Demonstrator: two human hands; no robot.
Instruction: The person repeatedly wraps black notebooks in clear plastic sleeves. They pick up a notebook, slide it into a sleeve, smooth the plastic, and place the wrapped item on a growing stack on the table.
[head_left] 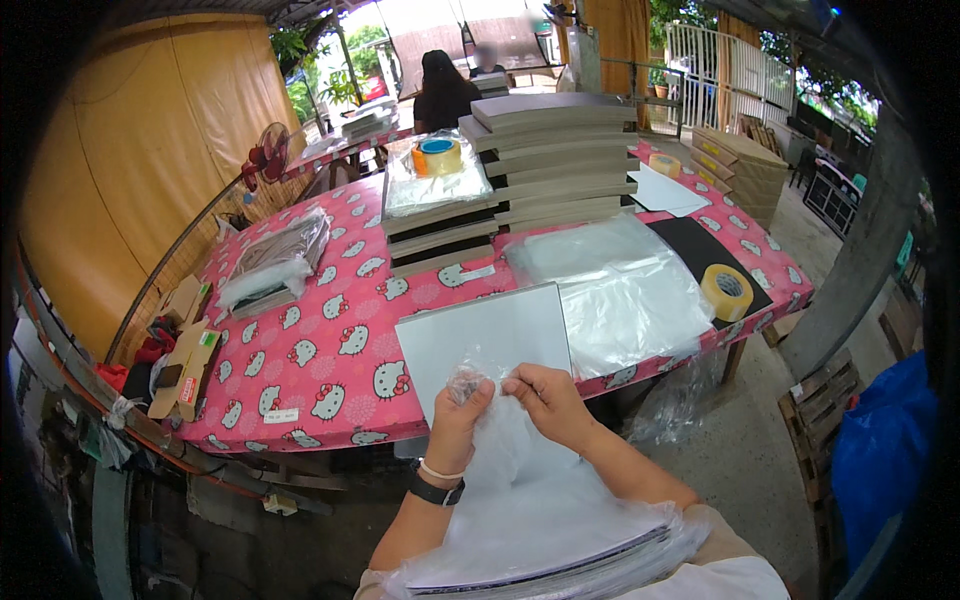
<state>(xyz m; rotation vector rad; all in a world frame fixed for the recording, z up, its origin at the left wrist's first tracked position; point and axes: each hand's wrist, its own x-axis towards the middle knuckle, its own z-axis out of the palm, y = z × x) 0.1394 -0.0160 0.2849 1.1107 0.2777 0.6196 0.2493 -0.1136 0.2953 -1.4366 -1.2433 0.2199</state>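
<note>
A pink patterned table point(330, 370) carries tall grey board stacks point(560, 150) at its far side. Clear plastic sheets point(620, 290) and a tape roll point(727, 291) lie on the right, a grey board point(480, 340) at the near edge.

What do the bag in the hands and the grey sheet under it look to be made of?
The bag looks like thin clear plastic film: see-through, glossy, crinkled where the left hand and right hand pinch it. The grey sheet seems stiff matte cardboard or paperboard: flat, straight-edged, no shine.

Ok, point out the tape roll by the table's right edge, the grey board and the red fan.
tape roll point(727, 291), head view, on its yellow side
grey board point(480, 340), head view, on its bare middle
red fan point(268, 157), head view, on its grille
</note>
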